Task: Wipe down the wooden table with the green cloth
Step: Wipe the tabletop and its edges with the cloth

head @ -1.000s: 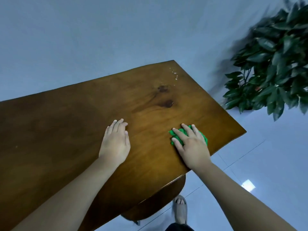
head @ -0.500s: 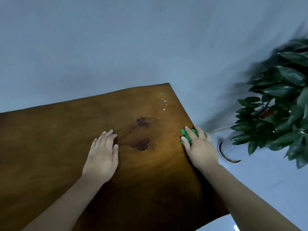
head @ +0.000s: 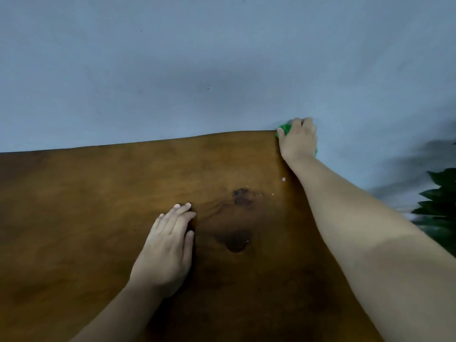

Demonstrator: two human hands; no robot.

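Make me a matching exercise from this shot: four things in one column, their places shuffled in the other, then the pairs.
Things:
1. green cloth
2. left hand
3. white crumbs
4. plant

Places:
A. flat on the table's middle
B. right frame edge, off the table
C. under the right hand at the far corner
D. on the wood beside the right forearm

Pairs: 1-C, 2-A, 3-D, 4-B

Far field: plain pale blue-grey wall [head: 197, 70], filling the upper half of the view, with a few small dark specks on it. Right edge: dark green leaves of a plant [head: 441, 208], partly cut off by the frame, blurred. A soft grey shadow [head: 407, 169] lies on the wall just left of the leaves.
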